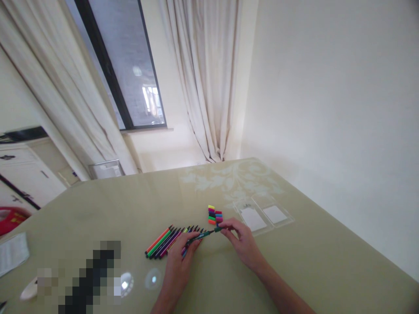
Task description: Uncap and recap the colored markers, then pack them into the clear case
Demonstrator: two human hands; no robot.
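Observation:
A dark green felt-tip pen (pixel 203 235) is gripped in my left hand (pixel 182 256), its tip pointing up and to the right. My right hand (pixel 241 242) pinches a dark green pen cap (pixel 218 229) right at that tip; whether cap and pen touch I cannot tell. Under and beside my left hand lies a row of uncapped felt-tip pens (pixel 160 242) in several colours, partly hidden by the hand. Just beyond my right fingertips, loose coloured caps (pixel 211 214) are lined up in two short columns.
An open clear plastic case (pixel 270 226) with white cards lies right of the caps. At the left are a white paper (pixel 13 254) and a red object (pixel 12 218). The glossy table (pixel 124 209) ends near a curtain (pixel 209 87) and a wall.

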